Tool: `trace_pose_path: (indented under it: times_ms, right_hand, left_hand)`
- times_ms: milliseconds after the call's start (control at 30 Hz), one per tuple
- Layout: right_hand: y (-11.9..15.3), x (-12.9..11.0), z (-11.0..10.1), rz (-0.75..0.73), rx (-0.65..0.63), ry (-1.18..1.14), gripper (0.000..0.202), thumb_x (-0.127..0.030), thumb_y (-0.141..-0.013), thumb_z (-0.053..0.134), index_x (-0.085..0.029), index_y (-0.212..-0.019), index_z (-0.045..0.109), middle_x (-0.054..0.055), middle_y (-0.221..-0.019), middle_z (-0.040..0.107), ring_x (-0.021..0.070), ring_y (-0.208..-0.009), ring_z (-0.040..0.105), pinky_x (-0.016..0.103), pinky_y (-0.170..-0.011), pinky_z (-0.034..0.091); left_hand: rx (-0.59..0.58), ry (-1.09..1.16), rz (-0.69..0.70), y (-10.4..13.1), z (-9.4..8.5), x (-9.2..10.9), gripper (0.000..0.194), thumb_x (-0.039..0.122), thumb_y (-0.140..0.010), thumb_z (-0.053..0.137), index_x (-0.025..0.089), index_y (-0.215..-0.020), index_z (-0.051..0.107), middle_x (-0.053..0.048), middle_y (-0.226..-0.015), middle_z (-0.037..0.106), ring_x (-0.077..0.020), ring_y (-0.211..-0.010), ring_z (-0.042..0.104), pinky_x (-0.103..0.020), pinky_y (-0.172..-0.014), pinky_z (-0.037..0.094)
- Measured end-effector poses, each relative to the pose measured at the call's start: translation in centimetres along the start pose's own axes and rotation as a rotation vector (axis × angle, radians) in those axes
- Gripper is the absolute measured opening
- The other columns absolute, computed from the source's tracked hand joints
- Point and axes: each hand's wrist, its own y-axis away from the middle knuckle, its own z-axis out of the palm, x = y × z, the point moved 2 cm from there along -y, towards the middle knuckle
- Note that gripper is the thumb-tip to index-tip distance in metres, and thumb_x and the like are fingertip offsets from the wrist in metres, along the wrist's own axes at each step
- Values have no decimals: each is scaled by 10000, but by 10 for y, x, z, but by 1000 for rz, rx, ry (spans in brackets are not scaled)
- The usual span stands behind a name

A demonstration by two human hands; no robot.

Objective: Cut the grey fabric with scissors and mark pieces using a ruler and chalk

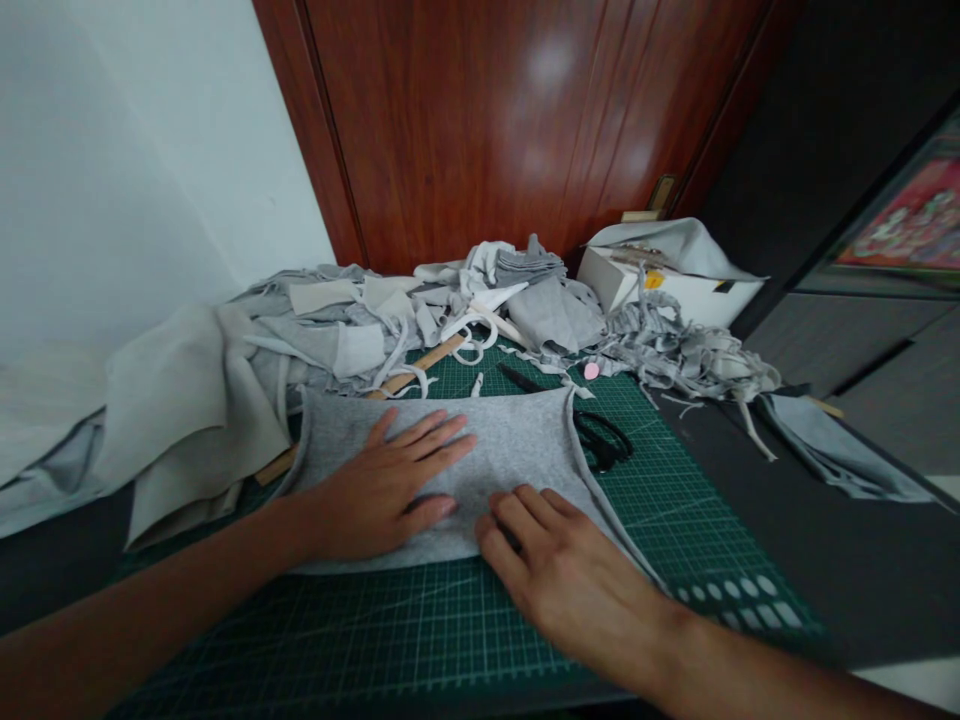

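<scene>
A piece of grey knit fabric with curling side edges lies spread on a green cutting mat. My left hand rests flat on its left half, fingers stretched out and apart. At the fabric's near edge, right of the middle, my right hand has its fingers curled in and its thumb close to the index finger, closed on the cloth; the fingertips are partly hidden. Black scissor handles stick out from under the fabric's right edge. A dark pointed tip shows beyond its far edge.
Grey fabric scraps are heaped along the back and left. A wooden ruler pokes out of them near white-handled scissors. A white box stands back right behind tangled strips. A red-brown door closes off the back.
</scene>
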Motion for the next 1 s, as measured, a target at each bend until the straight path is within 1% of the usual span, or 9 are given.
trace_pose_path:
  times_ms: [100, 267, 400, 533, 633, 767, 900, 967, 1000]
  right_hand:
    - [0, -1, -5, 58, -21, 40, 87, -117, -958, 635, -144, -1041, 635, 131, -1046, 689, 310, -874, 647, 416, -620, 555]
    - [12, -2, -5, 21, 42, -11, 72, -130, -932, 630, -184, -892, 606, 61, -830, 633, 268, -729, 600, 380, -522, 478]
    - [25, -2, -3, 24, 118, -105, 53, -115, -905, 630, -155, -937, 643, 64, -817, 650, 261, -698, 595, 391, -510, 458]
    - [26, 0, -2, 61, 70, -225, 87, -115, -937, 614, -150, -1008, 651, 54, -851, 670, 223, -662, 589, 366, -496, 442]
    - [23, 0, -6, 14, 47, -252, 108, -139, -971, 626, -149, -1075, 654, 50, -901, 688, 202, -654, 592, 352, -469, 416]
    - [24, -4, -12, -74, 100, -328, 68, -136, -987, 633, -156, -957, 690, 25, -833, 686, 189, -673, 591, 351, -490, 445]
    - [33, -8, -12, -131, 175, -345, 140, -115, -1021, 592, -124, -970, 722, 41, -883, 734, 183, -718, 594, 337, -574, 497]
    - [36, -7, -9, -94, 158, -379, 144, -127, -1031, 594, -131, -976, 726, 38, -919, 750, 180, -752, 609, 325, -626, 520]
    - [37, -7, -8, -66, 140, -404, 138, -126, -1029, 601, -139, -974, 727, 32, -935, 755, 176, -769, 617, 313, -647, 528]
  left_hand:
    - [-36, -3, -15, -1, -1, 1, 662, 485, -1049, 492, 336, -1659, 280, -67, -1738, 264, -359, -1608, 231, -665, -1296, 47]
    - [-51, -6, -26, -2, -4, 2, 667, 491, -1050, 489, 336, -1661, 272, -74, -1741, 251, -359, -1606, 238, -675, -1291, 26]
    - [-54, 15, -7, 4, -6, 3, 695, 521, -1041, 505, 356, -1665, 248, -66, -1740, 259, -362, -1603, 244, -665, -1297, 54]
    - [-61, 19, -5, 10, -10, 6, 697, 515, -1041, 507, 364, -1666, 238, -68, -1738, 263, -374, -1601, 240, -690, -1284, 57]
    - [-73, 17, -14, 12, -11, 7, 702, 519, -1042, 502, 367, -1668, 224, -71, -1737, 264, -386, -1600, 237, -718, -1267, 49]
    - [-83, 9, -21, 13, -9, 4, 726, 545, -1035, 506, 369, -1671, 204, -64, -1742, 260, -373, -1603, 237, -701, -1276, 21]
    - [-62, -16, -78, 3, -12, 10, 593, 481, -1020, 540, 278, -1565, 428, -88, -1688, 394, -360, -1556, 343, -660, -1281, 136]
    - [-12, -47, -131, -10, -19, 21, 418, 379, -1007, 552, 222, -1393, 583, -117, -1562, 549, -359, -1466, 460, -661, -1250, 208]
    - [26, -65, -142, -18, -23, 28, 303, 342, -985, 568, 199, -1240, 650, -138, -1436, 639, -364, -1379, 535, -682, -1229, 219]
